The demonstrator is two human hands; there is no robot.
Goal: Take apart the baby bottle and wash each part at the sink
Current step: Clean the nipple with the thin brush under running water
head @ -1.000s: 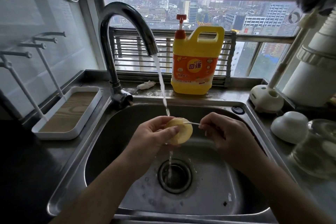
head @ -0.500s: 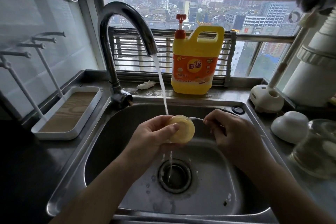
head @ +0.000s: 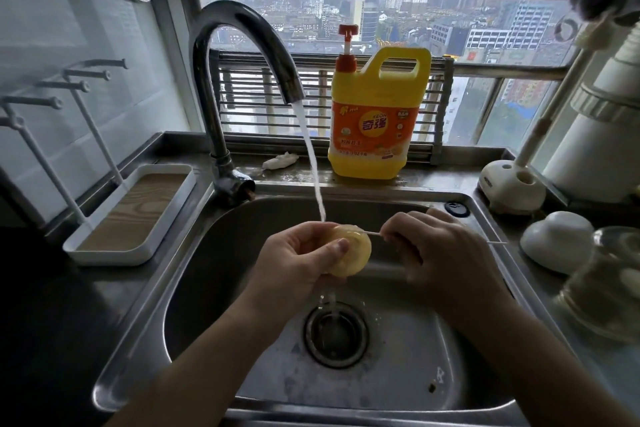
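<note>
yellow detergent jug (head: 379, 135) rear centre | white rack tray (head: 110, 256) left | white bowl (head: 554, 239) right, glass jar (head: 606, 284) just beside

Pale yellow bottle part (head: 349, 255); yellow-orange detergent jug (head: 377, 118), red pump; white tray (head: 114, 253)

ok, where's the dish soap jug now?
Head view, centre back: the yellow dish soap jug stands on the ledge behind the sink, right of the faucet.

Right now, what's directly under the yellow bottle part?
Below the yellow part is the sink drain, water falling into it. The left hand hides the part's lower edge.
</note>
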